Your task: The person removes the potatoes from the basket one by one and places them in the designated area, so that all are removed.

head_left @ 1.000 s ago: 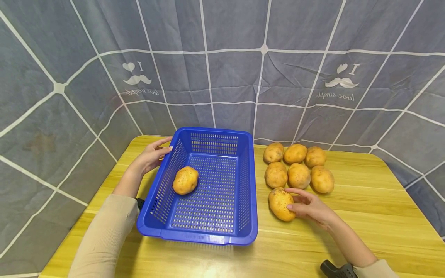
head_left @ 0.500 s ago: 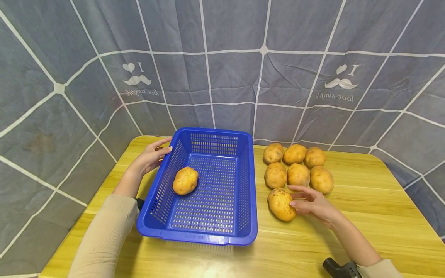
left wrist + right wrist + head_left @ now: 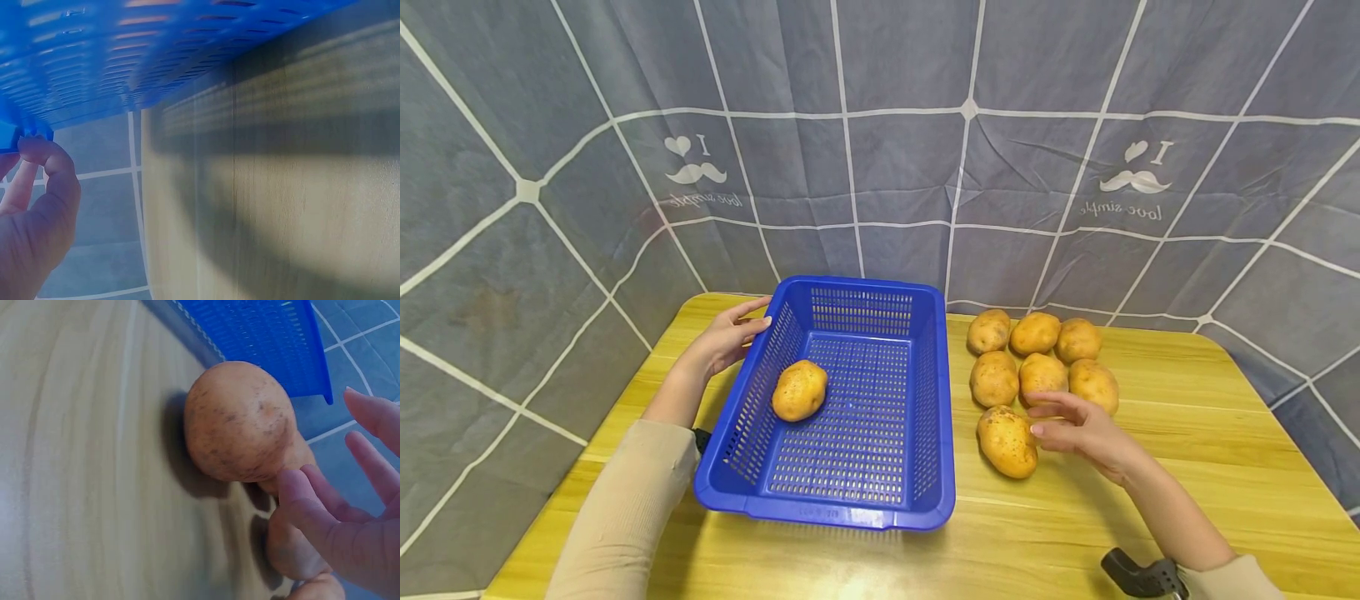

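Observation:
My left hand (image 3: pixel 730 335) holds the rim of a blue plastic basket (image 3: pixel 947 417) at its far left side. The left wrist view shows the thumb (image 3: pixel 53 162) bent against the edge of that rim. A single potato (image 3: pixel 800 390) lies inside the basket, toward its left wall. To the right of the basket, my right hand (image 3: pixel 1086 433) hovers beside the nearest potato (image 3: pixel 1006 442), fingers spread and loosely bent, with nothing in its grasp. In the right wrist view the thumb tip (image 3: pixel 294 484) overlaps that potato's edge.
Two rows of potatoes (image 3: pixel 1043 379) sit behind the nearest one on the wooden table (image 3: pixel 1210 417). A grey curtain (image 3: pixel 902 167) with white lines hangs along the table's back and left. A black strap device (image 3: pixel 1142 575) is on the right wrist.
My right hand has let go of the nearest potato and drawn slightly back to the right, its fingers lifting. That potato stays where it was. Left hand and basket hold still.

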The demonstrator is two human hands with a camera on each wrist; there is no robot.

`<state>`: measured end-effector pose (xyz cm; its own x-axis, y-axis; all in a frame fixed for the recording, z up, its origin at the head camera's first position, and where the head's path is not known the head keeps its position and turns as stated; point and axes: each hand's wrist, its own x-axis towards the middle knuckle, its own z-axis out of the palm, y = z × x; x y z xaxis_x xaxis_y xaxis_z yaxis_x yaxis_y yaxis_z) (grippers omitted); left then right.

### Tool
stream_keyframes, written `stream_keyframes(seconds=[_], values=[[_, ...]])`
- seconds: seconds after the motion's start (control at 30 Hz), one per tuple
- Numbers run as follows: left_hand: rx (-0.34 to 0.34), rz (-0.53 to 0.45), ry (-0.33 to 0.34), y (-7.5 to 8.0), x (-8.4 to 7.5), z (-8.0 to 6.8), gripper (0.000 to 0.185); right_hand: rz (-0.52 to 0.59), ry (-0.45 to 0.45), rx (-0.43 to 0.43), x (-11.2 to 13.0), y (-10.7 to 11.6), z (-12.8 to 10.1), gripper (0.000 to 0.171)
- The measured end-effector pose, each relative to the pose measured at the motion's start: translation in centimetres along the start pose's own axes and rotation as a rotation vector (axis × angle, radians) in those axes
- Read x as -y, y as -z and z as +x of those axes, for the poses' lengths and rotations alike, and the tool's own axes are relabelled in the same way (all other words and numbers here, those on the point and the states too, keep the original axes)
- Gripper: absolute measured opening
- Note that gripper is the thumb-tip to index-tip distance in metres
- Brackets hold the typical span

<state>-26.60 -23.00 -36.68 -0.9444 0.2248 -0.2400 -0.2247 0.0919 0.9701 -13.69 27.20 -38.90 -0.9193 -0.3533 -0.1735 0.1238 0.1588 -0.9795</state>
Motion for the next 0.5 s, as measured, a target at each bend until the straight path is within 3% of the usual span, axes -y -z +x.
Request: stream_keyframes(seconds=[0.33, 0.5], values=[[-0.006, 0.004, 0.011, 0.0, -0.1, 0.0, 0.061, -0.032, -0.007, -0.023, 1.6, -0.2, 0.6, 0.055], [-0.004, 0.004, 0.012, 0.0, -0.1, -0.1, 0.061, -0.023, 0.01, -0.014, 2.4, -0.5, 1.3, 0.044]])
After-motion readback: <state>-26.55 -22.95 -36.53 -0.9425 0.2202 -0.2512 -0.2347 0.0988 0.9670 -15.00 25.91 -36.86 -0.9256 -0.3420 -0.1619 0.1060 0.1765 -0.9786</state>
